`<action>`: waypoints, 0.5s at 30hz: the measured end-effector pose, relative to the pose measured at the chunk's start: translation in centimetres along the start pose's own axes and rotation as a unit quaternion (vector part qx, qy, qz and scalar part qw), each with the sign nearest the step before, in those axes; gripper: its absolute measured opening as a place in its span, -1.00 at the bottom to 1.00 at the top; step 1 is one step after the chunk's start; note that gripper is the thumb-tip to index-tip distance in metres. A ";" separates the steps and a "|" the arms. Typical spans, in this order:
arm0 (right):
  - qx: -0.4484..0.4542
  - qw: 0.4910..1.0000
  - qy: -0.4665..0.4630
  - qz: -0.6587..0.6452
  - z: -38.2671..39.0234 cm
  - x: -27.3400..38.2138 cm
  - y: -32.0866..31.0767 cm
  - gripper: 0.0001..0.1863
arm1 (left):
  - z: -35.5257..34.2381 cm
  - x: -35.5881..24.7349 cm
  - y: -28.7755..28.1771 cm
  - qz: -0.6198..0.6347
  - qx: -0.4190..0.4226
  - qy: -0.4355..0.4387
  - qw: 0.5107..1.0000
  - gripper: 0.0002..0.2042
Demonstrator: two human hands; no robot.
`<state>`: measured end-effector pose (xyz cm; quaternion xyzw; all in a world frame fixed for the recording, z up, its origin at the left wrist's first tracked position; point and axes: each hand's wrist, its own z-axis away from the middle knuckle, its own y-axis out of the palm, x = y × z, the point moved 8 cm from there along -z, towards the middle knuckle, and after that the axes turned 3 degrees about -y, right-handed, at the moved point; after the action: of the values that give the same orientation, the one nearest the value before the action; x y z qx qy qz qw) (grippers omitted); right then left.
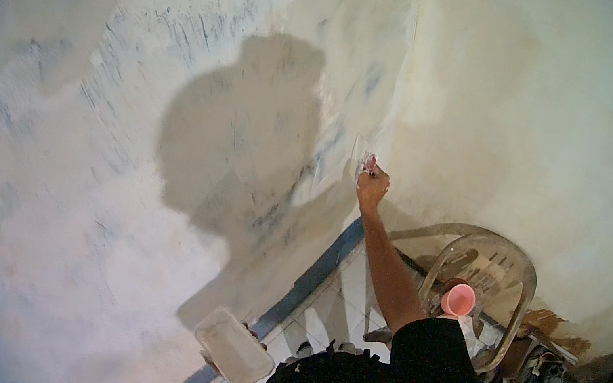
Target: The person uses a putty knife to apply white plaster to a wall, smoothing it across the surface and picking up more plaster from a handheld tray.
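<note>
White rectangular tray (234,348) in left hand (211,359), right hand (371,186) pressing scraper (360,154) to wall (123,159)

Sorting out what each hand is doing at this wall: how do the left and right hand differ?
The right hand is raised on an outstretched arm, pressing a small putty knife to the wall near the corner. The left hand is low by the body, under a white rectangular tray it holds level. Both are holding plastering tools.
</note>
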<state>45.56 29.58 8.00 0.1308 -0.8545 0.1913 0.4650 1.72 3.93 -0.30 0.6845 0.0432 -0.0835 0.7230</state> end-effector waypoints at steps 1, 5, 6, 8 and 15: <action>0.002 0.999 0.001 -0.037 0.0 -0.3 0.4 -0.73 | 0.3 -0.1 -0.1 0.010 -0.003 0.008 1.000 -0.09; 0.012 0.996 0.013 -0.090 0.1 -0.9 1.3 -0.81 | 1.6 0.1 0.5 0.021 -0.011 0.037 0.999 -0.08; 0.020 0.997 0.023 -0.074 0.0 -1.0 1.4 -0.83 | 1.9 0.4 0.9 0.032 -0.010 0.035 0.999 -0.08; 0.048 0.996 0.020 -0.075 -0.2 -0.8 1.7 -0.87 | 2.6 1.0 1.5 0.057 -0.016 0.029 0.998 -0.08; 0.072 0.993 0.065 -0.074 1.4 1.8 2.1 -0.89 | 3.4 2.4 1.3 0.082 -0.044 0.094 0.991 -0.10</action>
<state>42.71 30.79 8.39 0.2140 -0.7946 0.2253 0.5216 4.15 0.49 0.71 0.6578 0.0583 0.0433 0.7497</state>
